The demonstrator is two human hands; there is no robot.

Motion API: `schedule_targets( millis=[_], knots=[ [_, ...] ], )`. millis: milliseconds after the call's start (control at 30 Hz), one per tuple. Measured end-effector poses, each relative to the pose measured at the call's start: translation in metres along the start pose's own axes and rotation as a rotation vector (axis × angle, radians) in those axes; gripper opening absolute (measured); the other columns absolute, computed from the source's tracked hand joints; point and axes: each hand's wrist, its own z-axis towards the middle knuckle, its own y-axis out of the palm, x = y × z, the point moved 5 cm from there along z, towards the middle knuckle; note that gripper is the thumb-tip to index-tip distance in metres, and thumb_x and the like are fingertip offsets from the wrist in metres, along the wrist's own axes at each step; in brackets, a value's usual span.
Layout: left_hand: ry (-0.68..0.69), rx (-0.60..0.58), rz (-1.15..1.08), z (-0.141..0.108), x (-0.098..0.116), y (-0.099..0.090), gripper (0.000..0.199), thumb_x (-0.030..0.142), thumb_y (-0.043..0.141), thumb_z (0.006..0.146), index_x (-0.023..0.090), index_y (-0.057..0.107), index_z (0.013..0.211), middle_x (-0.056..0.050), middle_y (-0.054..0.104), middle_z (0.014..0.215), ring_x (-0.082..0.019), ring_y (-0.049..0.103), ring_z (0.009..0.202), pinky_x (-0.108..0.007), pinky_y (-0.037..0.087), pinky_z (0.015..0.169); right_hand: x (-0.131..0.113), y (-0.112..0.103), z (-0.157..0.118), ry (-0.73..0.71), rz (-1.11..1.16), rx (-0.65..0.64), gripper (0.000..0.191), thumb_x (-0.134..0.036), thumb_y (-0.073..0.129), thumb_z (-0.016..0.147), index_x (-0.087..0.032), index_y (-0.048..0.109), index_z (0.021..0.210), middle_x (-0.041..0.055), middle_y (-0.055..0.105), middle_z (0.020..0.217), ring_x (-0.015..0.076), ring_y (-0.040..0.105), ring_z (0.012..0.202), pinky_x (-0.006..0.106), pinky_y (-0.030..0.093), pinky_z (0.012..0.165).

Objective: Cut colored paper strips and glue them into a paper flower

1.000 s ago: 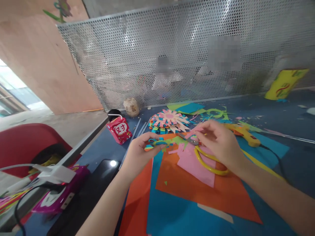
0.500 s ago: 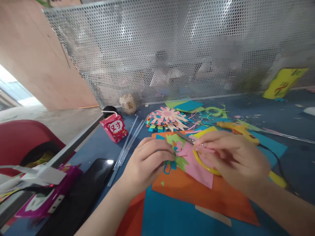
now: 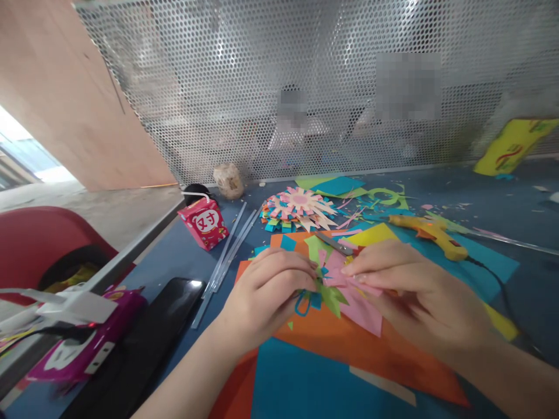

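My left hand (image 3: 275,291) pinches a small paper piece with blue, pink and green parts (image 3: 325,285); a blue paper loop (image 3: 302,304) hangs below its fingertips. Close on the right, my right hand (image 3: 406,279) has its fingers pressed together on a thin pink paper strip (image 3: 367,287). Beneath both hands lie pink paper (image 3: 364,317) and orange paper (image 3: 323,343) on a blue sheet (image 3: 297,384). Scissors (image 3: 334,243) rest just beyond the right fingertips, their handle partly hidden. Behind them is a pile of fringed paper flowers (image 3: 299,203).
A yellow glue gun (image 3: 432,233) with a cord lies at the right. Clear sticks (image 3: 227,256), a red drink box (image 3: 204,223), a black phone (image 3: 174,314) and a purple power strip (image 3: 96,337) are at the left. A perforated metal screen (image 3: 244,75) stands behind.
My right hand has come nearer to my left with the pink strip. The yellow scissor handle is now mostly hidden. The paper piece in my left hand has shifted slightly right.
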Motion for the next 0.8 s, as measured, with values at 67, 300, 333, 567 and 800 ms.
schedule_targets(
  millis=[67, 300, 333, 567, 800],
  knots=[
    [0.002, 0.003, 0.0, 0.0007, 0.0, 0.0, 0.015, 0.008, 0.048, 0.085, 0.019, 0.057, 0.09, -0.006, 0.065, 0.087, -0.017, 0.062, 0.091, -0.031, 0.05, 0.082, -0.0012, 0.0007, 0.0003, -0.03, -0.004, -0.013, 0.019, -0.011, 0.052, 0.082, -0.029, 0.057, 0.082, 0.0, 0.071, 0.078, 0.0132, 0.068, 0.074, 0.025, 0.057, 0.065],
    [-0.002, 0.02, 0.016, 0.0011, -0.0002, 0.0001, 0.011, 0.009, 0.053, 0.084, 0.017, 0.058, 0.089, -0.006, 0.066, 0.087, -0.017, 0.063, 0.09, -0.032, 0.051, 0.081, -0.0018, 0.0035, 0.0008, -0.089, -0.03, -0.01, 0.018, -0.009, 0.052, 0.083, -0.025, 0.058, 0.081, 0.0025, 0.071, 0.076, 0.0132, 0.067, 0.073, 0.026, 0.056, 0.065],
    [0.002, 0.025, 0.017, 0.0008, 0.0001, -0.0003, 0.01, 0.01, 0.054, 0.083, 0.017, 0.058, 0.089, -0.006, 0.066, 0.087, -0.018, 0.063, 0.09, -0.032, 0.051, 0.081, -0.0015, 0.0036, 0.0009, -0.103, -0.019, -0.007, 0.017, -0.009, 0.052, 0.083, -0.024, 0.058, 0.083, 0.0028, 0.07, 0.076, 0.0132, 0.067, 0.074, 0.026, 0.056, 0.065],
    [0.003, 0.054, 0.03, 0.0015, 0.002, -0.0035, 0.018, 0.003, 0.054, 0.079, 0.017, 0.059, 0.088, -0.007, 0.066, 0.085, -0.018, 0.063, 0.088, -0.033, 0.052, 0.079, 0.0006, 0.0054, -0.0005, -0.146, 0.034, -0.039, 0.013, -0.007, 0.053, 0.082, -0.018, 0.057, 0.088, 0.0053, 0.069, 0.082, 0.0121, 0.065, 0.081, 0.025, 0.056, 0.075],
    [-0.002, 0.085, 0.04, 0.0021, 0.0004, -0.0057, 0.021, -0.002, 0.053, 0.076, 0.016, 0.059, 0.088, -0.008, 0.066, 0.084, -0.019, 0.064, 0.086, -0.033, 0.053, 0.076, 0.0007, 0.0078, -0.0013, -0.137, 0.04, -0.073, 0.015, -0.004, 0.054, 0.08, -0.017, 0.056, 0.087, 0.0058, 0.069, 0.083, 0.0112, 0.064, 0.084, 0.023, 0.053, 0.081]
  ],
)
